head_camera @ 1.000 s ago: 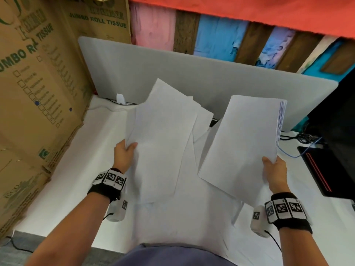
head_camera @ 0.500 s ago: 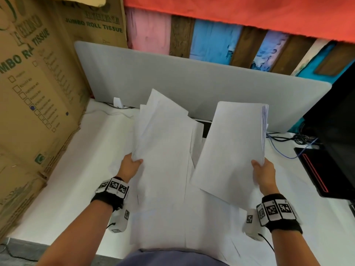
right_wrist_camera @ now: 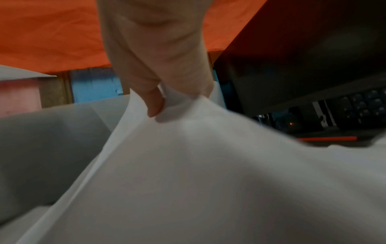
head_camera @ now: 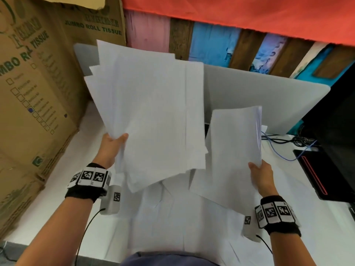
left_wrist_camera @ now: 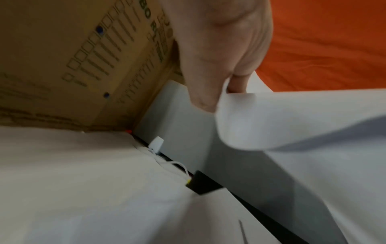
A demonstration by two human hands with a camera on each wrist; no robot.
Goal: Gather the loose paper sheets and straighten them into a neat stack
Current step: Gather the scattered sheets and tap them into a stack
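My left hand [head_camera: 115,143] pinches the lower left edge of a fanned, uneven bunch of white sheets [head_camera: 149,112], lifted high above the desk. In the left wrist view the left hand [left_wrist_camera: 225,92] has its thumb and fingers on a curling paper corner [left_wrist_camera: 271,122]. My right hand [head_camera: 259,169] grips the lower right corner of a tidier, thicker stack of sheets [head_camera: 232,150], held upright at the right. In the right wrist view the right hand [right_wrist_camera: 158,102] pinches that stack [right_wrist_camera: 208,165]. More loose sheets [head_camera: 182,217] lie overlapped on the white desk [head_camera: 63,198] below.
Large cardboard boxes [head_camera: 28,93] wall in the left side. A grey divider panel [head_camera: 259,96] stands along the back. A black laptop [head_camera: 330,150] with a red stripe and cables [head_camera: 284,141] sit at the right. A small white plug [left_wrist_camera: 156,143] sits at the divider's foot.
My left hand has raised its bunch of sheets well up off the desk and tilted them toward the boxes. The right hand's stack has stayed roughly where it was, slightly lower.
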